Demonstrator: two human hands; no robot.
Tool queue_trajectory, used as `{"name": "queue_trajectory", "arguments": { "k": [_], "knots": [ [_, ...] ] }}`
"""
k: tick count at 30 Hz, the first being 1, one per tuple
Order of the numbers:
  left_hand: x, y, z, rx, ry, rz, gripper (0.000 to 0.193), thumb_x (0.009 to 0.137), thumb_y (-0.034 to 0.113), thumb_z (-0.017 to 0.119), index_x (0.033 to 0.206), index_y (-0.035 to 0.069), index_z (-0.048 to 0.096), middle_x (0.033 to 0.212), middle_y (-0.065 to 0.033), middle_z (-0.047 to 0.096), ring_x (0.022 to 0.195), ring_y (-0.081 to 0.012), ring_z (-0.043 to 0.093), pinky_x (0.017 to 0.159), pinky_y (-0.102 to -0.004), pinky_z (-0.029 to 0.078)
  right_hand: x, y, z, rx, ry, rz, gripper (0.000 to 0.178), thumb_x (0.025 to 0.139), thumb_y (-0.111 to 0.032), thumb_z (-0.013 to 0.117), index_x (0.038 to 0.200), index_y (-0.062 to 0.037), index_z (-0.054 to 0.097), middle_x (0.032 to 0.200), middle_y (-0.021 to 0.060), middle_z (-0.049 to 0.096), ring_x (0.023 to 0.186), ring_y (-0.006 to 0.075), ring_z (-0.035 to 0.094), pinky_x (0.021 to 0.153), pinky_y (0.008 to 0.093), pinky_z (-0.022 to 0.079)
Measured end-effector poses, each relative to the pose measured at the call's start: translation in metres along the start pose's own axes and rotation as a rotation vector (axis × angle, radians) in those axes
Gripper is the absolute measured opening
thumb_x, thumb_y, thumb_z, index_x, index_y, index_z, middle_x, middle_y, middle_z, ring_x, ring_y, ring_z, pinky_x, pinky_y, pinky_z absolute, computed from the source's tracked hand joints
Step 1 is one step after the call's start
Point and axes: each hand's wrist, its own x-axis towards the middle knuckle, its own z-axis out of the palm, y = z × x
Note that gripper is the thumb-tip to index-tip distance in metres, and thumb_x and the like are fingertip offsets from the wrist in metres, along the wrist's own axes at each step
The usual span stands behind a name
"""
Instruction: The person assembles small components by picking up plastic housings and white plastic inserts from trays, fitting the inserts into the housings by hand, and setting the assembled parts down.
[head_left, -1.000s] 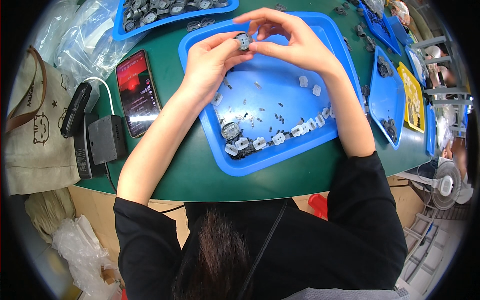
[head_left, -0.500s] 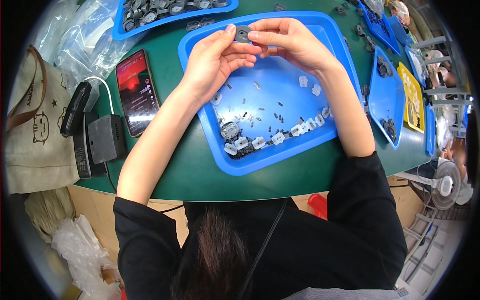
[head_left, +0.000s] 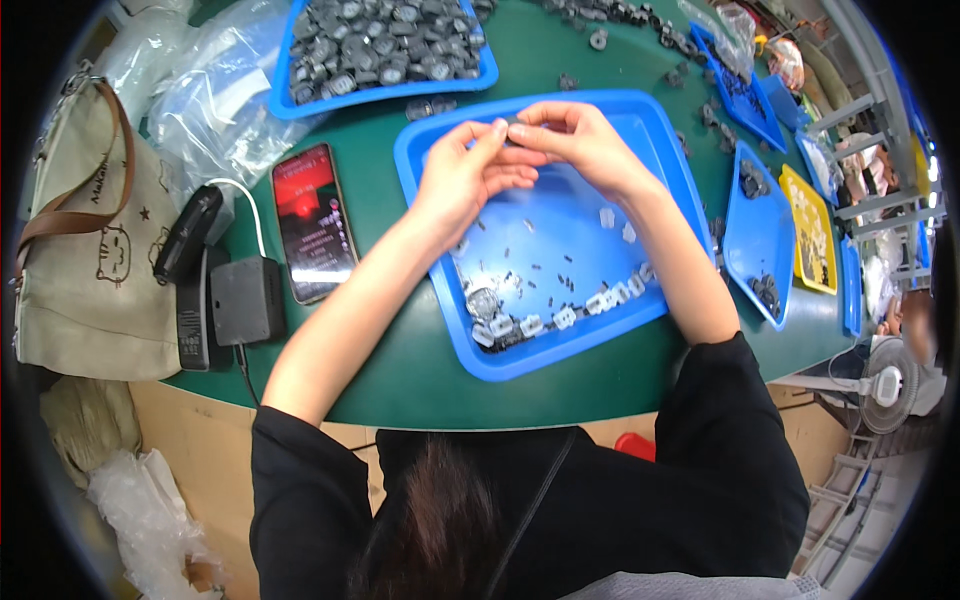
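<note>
Over the far part of a blue tray (head_left: 540, 368), my two hands meet fingertip to fingertip. A small dark grey plastic part (head_left: 513, 128) is pinched between them, mostly covered by the fingers. My left hand (head_left: 465, 175) grips it with thumb and index finger, the other fingers curled below. My right hand (head_left: 585, 145) pinches the same part from the other side. Inside the tray lie translucent white plastic pieces (head_left: 565, 317), many tiny dark bits, and a round grey part (head_left: 483, 302) in the near left corner.
A blue tray heaped with dark grey parts (head_left: 385, 45) stands at the far left. Left of my arm are a lit phone (head_left: 312, 225), a black box (head_left: 245, 300) with cables and a canvas bag (head_left: 85, 290). Blue and yellow trays (head_left: 812, 230) line the right.
The whole view has shifted, so the table sits lower in the picture and more of the far tray shows. The grey part is turned and more hidden between my fingers.
</note>
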Motion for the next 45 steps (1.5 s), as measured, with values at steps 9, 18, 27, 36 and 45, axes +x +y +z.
{"name": "queue_trajectory", "arguments": {
  "k": [9, 18, 27, 36, 45],
  "knots": [
    [-0.002, 0.006, 0.0, -0.005, 0.094, -0.104, 0.044, 0.096, 0.039, 0.042, 0.113, -0.001, 0.046, 0.075, -0.0148, 0.06, 0.062, -0.018, 0.057, 0.058, -0.0284, 0.047, 0.113, -0.066, -0.003, -0.631, 0.246, -0.396, 0.033, 0.08, -0.032, 0.069, 0.091, -0.0003, 0.066, 0.081, 0.0023, 0.064, 0.076, 0.0082, 0.058, 0.07, 0.024, 0.046],
    [-0.002, -0.006, 0.001, 0.163, 0.099, -0.082, 0.041, 0.095, 0.041, 0.043, 0.099, 0.002, 0.053, 0.061, -0.0062, 0.056, 0.047, -0.0103, 0.048, 0.044, -0.023, 0.039, 0.277, -0.106, 0.074, -0.832, 0.502, -0.423, 0.031, 0.078, -0.03, 0.063, 0.094, -0.004, 0.069, 0.091, 0.0193, 0.066, 0.09, 0.034, 0.063, 0.082, 0.0408, 0.05],
    [-0.004, -0.007, -0.006, 0.331, 0.157, -0.016, 0.033, 0.094, 0.034, 0.049, 0.097, 0.002, 0.058, 0.065, -0.0056, 0.058, 0.05, -0.0089, 0.05, 0.046, -0.0213, 0.041, 0.191, -0.071, 0.03, -0.704, 0.54, -0.502, 0.032, 0.083, -0.031, 0.054, 0.101, -0.0072, 0.068, 0.095, 0.0139, 0.067, 0.091, 0.0264, 0.063, 0.082, 0.0365, 0.048],
    [-0.016, -0.004, 0.021, 1.208, 0.024, 0.294, 0.021, 0.08, 0.019, 0.061, 0.095, 0.005, 0.063, 0.08, -0.0074, 0.061, 0.072, -0.0173, 0.056, 0.067, -0.0299, 0.045, -0.073, 0.002, -0.132, -0.637, 0.486, -0.117, 0.028, 0.085, -0.025, 0.056, 0.099, -0.004, 0.069, 0.091, 0.0061, 0.069, 0.083, 0.011, 0.061, 0.075, 0.025, 0.046],
    [-0.033, -0.015, 0.033, 1.587, -0.469, 0.536, 0.042, 0.082, 0.032, 0.061, 0.12, 0.015, 0.056, 0.136, -0.0137, 0.041, 0.126, -0.0344, 0.036, 0.102, -0.0452, 0.031, -0.105, 0.03, -0.12, -0.59, 0.547, -0.021, 0.023, 0.082, -0.019, 0.06, 0.097, -0.0036, 0.068, 0.091, 0.009, 0.068, 0.081, 0.016, 0.062, 0.077, 0.0275, 0.048]
  ]
}}
